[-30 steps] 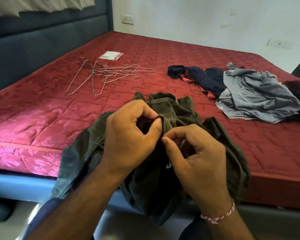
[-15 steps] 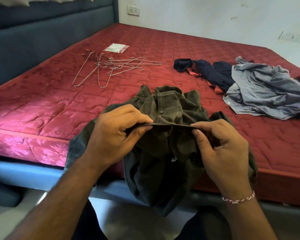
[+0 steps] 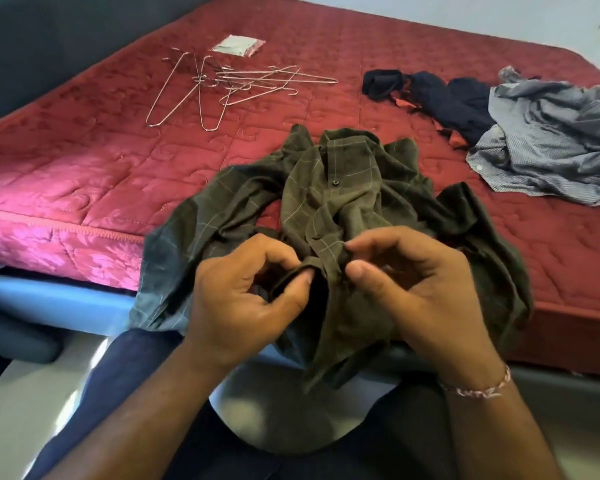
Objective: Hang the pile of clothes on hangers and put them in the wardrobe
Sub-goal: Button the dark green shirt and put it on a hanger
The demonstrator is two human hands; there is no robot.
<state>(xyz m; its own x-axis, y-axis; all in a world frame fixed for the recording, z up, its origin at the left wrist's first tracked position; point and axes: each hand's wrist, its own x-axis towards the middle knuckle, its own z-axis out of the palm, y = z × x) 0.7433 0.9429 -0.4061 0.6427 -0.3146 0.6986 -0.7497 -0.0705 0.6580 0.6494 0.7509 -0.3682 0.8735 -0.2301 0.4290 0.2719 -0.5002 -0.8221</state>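
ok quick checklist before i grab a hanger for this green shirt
1. Both hands have hold of the dark olive checked shirt: ok, left hand and right hand pinch its front edge.
2. Shirt buttons undone: cannot tell, one button shows, the rest is crumpled.
3. Thin metal wire hangers available: ok, a heap lies on the red quilted mattress.
4. Hangers separated: not ok, they overlap in a tangle.
5. A hand free to pick one up: not ok, both are busy.
6. Other clothes out of the way: ok, the grey striped shirt and dark navy garment lie apart to the right.
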